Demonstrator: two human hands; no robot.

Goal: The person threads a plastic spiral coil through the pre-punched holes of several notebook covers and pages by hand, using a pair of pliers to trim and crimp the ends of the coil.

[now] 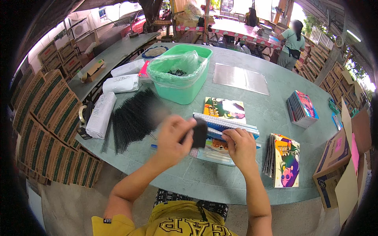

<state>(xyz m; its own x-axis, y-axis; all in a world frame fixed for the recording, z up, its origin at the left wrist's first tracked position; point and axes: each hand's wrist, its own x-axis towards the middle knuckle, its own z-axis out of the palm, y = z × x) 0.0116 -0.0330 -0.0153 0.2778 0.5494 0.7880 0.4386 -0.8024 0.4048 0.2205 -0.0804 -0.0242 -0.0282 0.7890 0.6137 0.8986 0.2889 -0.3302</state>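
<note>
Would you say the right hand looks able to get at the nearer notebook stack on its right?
Probably yes: bare tabletop separates it from the notebook stack, though the right hand is on the blue item and would have to leave it.

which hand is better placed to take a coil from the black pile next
Probably the left hand: it is nearer the black coils, though it holds a dark block that may have to be set down first. The right hand is farther off and touches the blue-and-white stack.
</note>
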